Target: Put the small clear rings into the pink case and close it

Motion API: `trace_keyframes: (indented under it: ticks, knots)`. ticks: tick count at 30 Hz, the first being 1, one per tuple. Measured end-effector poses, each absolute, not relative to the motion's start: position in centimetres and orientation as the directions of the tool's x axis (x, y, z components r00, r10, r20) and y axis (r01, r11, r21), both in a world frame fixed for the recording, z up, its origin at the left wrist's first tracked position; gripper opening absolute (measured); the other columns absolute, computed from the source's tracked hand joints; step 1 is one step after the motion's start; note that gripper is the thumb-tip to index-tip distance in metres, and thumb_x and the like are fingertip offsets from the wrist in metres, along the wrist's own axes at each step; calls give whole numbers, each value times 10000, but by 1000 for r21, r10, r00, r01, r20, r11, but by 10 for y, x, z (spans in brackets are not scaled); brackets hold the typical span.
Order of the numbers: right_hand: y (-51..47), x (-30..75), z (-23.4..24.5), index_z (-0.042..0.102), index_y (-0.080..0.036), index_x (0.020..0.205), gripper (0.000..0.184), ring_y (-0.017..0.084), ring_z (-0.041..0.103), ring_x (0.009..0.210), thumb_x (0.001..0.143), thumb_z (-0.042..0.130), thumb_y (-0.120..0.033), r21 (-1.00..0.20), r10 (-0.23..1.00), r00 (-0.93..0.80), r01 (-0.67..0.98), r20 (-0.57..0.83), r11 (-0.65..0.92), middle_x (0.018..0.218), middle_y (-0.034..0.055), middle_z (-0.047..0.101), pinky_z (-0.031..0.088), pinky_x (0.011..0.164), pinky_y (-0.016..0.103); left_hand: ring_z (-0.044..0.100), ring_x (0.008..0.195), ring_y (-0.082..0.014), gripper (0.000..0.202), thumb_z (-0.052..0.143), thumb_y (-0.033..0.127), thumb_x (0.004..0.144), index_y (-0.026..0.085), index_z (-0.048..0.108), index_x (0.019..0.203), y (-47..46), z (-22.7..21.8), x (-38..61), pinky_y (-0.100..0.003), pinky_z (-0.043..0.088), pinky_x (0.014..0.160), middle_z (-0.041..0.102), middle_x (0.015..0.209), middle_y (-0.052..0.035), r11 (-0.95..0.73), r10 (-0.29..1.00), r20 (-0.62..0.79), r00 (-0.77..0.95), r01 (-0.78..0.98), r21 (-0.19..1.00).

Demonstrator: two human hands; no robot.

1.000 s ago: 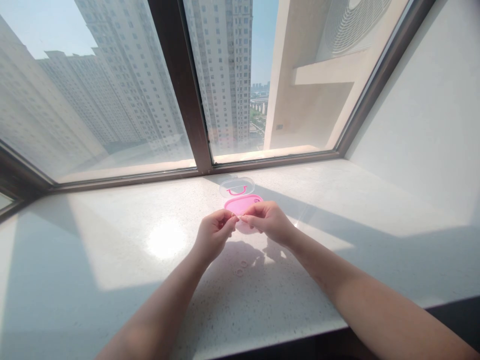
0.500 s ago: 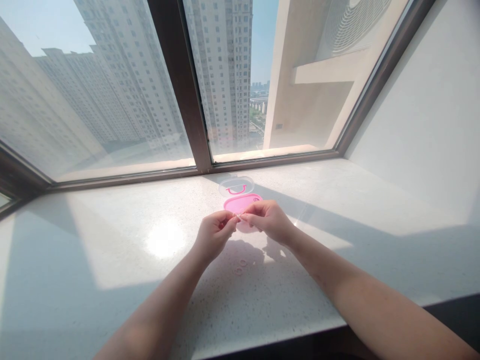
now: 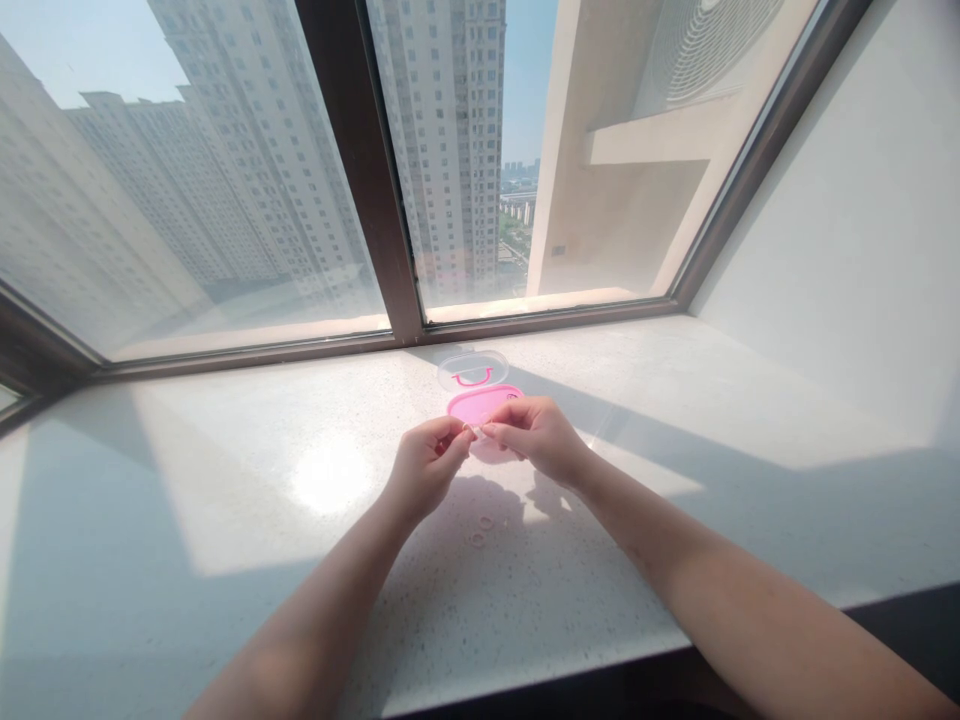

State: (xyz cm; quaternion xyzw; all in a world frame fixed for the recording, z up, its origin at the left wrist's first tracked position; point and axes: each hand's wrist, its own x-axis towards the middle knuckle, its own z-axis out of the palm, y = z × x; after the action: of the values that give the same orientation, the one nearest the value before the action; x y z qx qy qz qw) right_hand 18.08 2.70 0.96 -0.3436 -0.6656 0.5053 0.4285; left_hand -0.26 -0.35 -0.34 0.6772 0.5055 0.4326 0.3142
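Note:
My left hand (image 3: pixel 431 462) and my right hand (image 3: pixel 541 440) meet over the sill, each closed in a pinch of thumb and fingers. Between their fingertips is a small pale loop (image 3: pixel 478 431), which looks like a hair tie; its details are too small to make out. Just behind the hands stands a pink oval box (image 3: pixel 480 403), its clear lid (image 3: pixel 450 374) with a pink handle folded open toward the window. My right hand covers part of the box. Closer to me, two pale pink rings, one (image 3: pixel 476 540) and another (image 3: pixel 487 523), lie on the sill.
The speckled white windowsill (image 3: pixel 247 620) has bright sun patches and shadows. A dark window frame (image 3: pixel 360 150) borders it at the back, a white wall (image 3: pixel 840 300) on the right. The sill's front edge runs along the bottom right.
My fingertips have shifted very slightly around the pale loop. The box and the two rings on the sill stay where they were.

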Motion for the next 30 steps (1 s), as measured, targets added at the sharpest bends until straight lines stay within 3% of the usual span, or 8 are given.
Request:
trace_keyframes:
  ticks: [21,26,30]
  knots:
    - [26,180,11,682,-120,666,142,73,401,487,771,652,-211,-969,882,-418,14,219,247,515,-29,510,313,453,210,569,576,-115,230,543,278,877,161,720,789,-4,0,-3,-224,441,545,683,711,-26,-388,919,370,136,483,785]
    - [26,181,10,682,-121,662,146,75,404,486,769,651,-215,-968,884,-413,20,221,251,518,-27,516,312,451,212,569,563,-113,190,570,262,853,158,729,851,-4,4,-2,-223,448,530,688,714,-29,-350,934,345,93,437,829]
    - [27,182,9,680,-119,664,149,78,396,484,770,648,-219,-970,886,-411,19,213,242,507,-32,495,302,444,213,548,525,-102,191,594,286,840,139,702,782,-5,7,0,-212,428,500,641,634,-16,-301,953,296,70,360,883]
